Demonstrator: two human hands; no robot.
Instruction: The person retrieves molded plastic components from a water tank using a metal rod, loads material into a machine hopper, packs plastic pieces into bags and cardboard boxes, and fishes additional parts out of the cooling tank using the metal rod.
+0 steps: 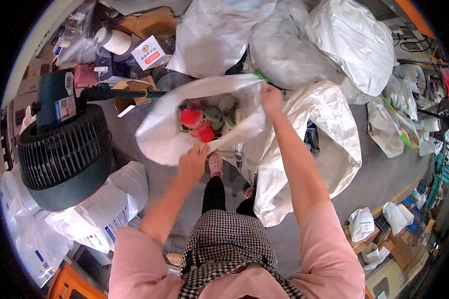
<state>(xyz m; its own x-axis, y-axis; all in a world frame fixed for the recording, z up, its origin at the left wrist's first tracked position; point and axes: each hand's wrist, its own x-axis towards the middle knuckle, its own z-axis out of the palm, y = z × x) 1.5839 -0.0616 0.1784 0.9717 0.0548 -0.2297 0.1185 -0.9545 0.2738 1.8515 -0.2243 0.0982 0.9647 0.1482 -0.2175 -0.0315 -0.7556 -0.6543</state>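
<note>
A white woven sack (159, 134) hangs with its mouth spread wide in front of me. My left hand (193, 162) grips its near rim, fingers pinched on the edge. On the far right side of the rim, my right hand (271, 101) is closed round the material. Down inside the sack lie red artificial-looking flowers (191, 117) with green leaves (227, 103). Just right of it stands another open woven sack (334, 172), with something dark inside that I cannot make out.
A large dark fan (65, 154) stands at the left. Full white sacks (214, 35) line the far side. White plastic-wrapped bundles (97, 214) lie lower left. Small white bags (361, 224) and cardboard are at the lower right.
</note>
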